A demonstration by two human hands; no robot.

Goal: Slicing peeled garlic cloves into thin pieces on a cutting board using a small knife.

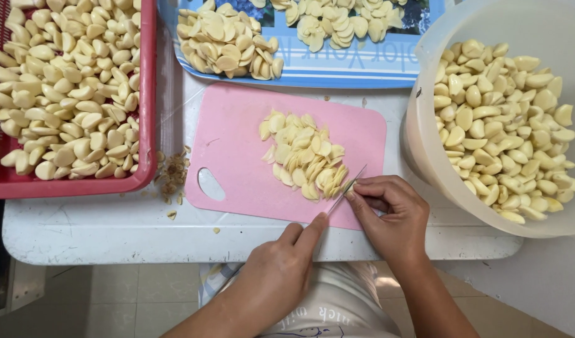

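Slicing peeled garlic on the pink cutting board (pixel 237 150), judging by the heap of thin garlic slices (pixel 305 156) lying on its middle. Gripping a thin knife (pixel 345 190) in the left hand (pixel 281 275), fingers closed round the handle, forefinger stretching along the spine, blade slanting up toward the near right corner of the board. Pinching a small garlic clove (pixel 350 185) under the curled fingertips of the right hand (pixel 394 219), pressed down just beside the blade and touching the edge of the slice heap. Waiting nearby: whole cloves filling the red basket (pixel 146 94) at far left and the white bucket (pixel 425 150) at right, more slices piling on the blue tray (pixel 337 72) beyond the board, brown trimmings (pixel 171 175) scattering on the white worktop (pixel 81 219) between basket and board. Next move probably calling for a short, steady cut through the clove, keeping the fingertips tucked back from the edge
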